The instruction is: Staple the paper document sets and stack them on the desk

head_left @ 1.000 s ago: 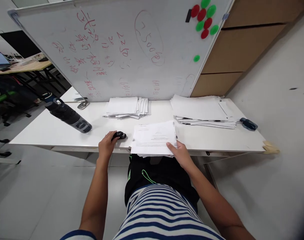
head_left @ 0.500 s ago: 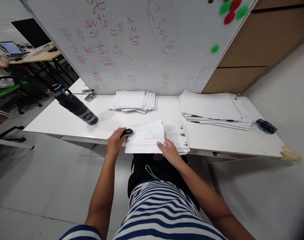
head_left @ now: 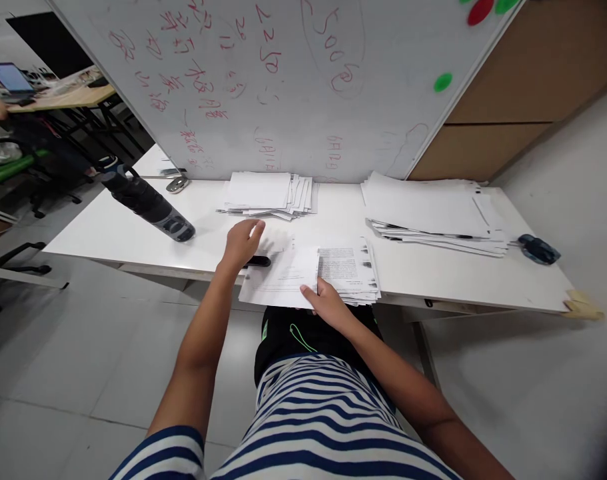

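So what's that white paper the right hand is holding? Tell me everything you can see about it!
The white paper looks thin and smooth, with faint lines of print too small to read. It is spread out, printed side up, and its near edge sticks out past the front of the desk. The right hand pinches its right side, thumb on top. Pages with denser print show beside that edge. A black object sits by its left part; I can't tell if they touch.
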A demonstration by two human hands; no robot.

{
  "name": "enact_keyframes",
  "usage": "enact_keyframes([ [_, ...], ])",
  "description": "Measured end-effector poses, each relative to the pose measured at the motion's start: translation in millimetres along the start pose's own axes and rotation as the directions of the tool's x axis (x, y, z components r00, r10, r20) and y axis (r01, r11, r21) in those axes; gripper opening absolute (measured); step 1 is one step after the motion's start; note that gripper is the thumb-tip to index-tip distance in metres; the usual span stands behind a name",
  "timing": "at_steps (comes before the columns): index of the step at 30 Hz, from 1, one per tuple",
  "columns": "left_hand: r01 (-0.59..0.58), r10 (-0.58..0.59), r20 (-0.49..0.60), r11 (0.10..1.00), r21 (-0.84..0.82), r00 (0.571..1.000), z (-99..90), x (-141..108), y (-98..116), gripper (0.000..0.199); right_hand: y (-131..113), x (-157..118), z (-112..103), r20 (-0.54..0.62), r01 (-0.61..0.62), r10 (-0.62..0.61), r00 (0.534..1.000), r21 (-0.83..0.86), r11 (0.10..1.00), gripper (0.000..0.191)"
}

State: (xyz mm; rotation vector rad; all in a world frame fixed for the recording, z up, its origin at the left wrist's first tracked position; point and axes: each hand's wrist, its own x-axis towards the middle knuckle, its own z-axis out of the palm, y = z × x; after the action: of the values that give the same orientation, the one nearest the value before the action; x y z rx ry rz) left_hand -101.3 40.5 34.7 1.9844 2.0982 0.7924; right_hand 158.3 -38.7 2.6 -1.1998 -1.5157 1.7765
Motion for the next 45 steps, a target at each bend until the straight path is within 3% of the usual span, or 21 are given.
enact_keyframes([
  [4,0.159,-0.163,0.014,0.974,0.160,0.986,43.1,12.8,-1.0,0.061,1.0,-1.9,-2.4,-0.080,-0.017,0.011,0.997,-0.078,0.997,0.038],
  [8,0.087,-0.075,-0.063,0.974,0.208,0.995,63.2,5.2,-3.8,0.067,5.2,-3.7,-3.5,-0.101,-0.027,0.014,0.995,-0.129,0.991,0.034],
  [14,0.094,-0.075,-0.135,0.986,0.135,0.988,56.1,6.9,-1.3,0.057,9.5,-4.7,-1.5,-0.035,0.014,-0.013,0.999,0.015,1.000,0.033],
  [18,0.015,-0.065,-0.283,0.985,-0.172,0.957,33.5,-0.3,-4.2,0.050,8.2,-6.6,-2.2,-0.017,0.012,-0.012,1.000,0.001,1.000,0.036],
  [20,-0.037,-0.060,-0.369,0.968,-0.248,0.928,23.0,-12.6,-8.5,0.051,8.1,-5.9,-2.9,-0.015,0.012,-0.012,1.000,0.000,1.000,0.036],
  [21,-0.044,-0.046,-0.366,0.971,-0.234,0.930,20.0,-19.8,-11.1,0.050,8.0,-4.8,-3.3,-0.015,0.013,-0.013,1.000,0.007,1.000,0.036],
  [24,-0.022,0.008,-0.169,0.996,-0.082,0.985,23.1,-37.4,-18.8,0.045,6.4,-0.3,-5.9,0.004,0.020,-0.020,1.000,0.016,1.000,0.034],
  [26,0.015,-0.013,-0.113,1.000,0.019,0.994,31.2,-42.0,-21.3,0.044,2.6,1.0,-10.5,0.012,0.016,-0.016,1.000,-0.010,1.000,0.033],
  [30,0.111,-0.096,-0.264,0.993,0.043,0.960,43.9,-39.9,-20.0,0.056,-12.7,-11.7,-32.2,-0.038,0.015,-0.020,0.999,-0.132,0.991,0.034],
  [35,0.161,-0.147,-0.290,0.987,0.024,0.946,45.6,-38.2,-18.3,0.061,-25.2,-42.2,-71.1,-0.108,0.057,-0.083,0.991,-0.217,0.974,0.038],
  [40,0.180,-0.165,-0.275,0.983,0.030,0.947,44.5,-38.1,-17.4,0.059,-6.0,-40.6,-88.3,-0.251,0.066,-0.070,0.966,-0.022,0.998,0.038],
  [45,0.180,-0.158,-0.266,0.982,0.059,0.951,44.3,-37.5,-16.7,0.055,10.8,-36.3,-86.4,-0.249,0.074,-0.034,0.968,0.151,0.986,0.044],
])
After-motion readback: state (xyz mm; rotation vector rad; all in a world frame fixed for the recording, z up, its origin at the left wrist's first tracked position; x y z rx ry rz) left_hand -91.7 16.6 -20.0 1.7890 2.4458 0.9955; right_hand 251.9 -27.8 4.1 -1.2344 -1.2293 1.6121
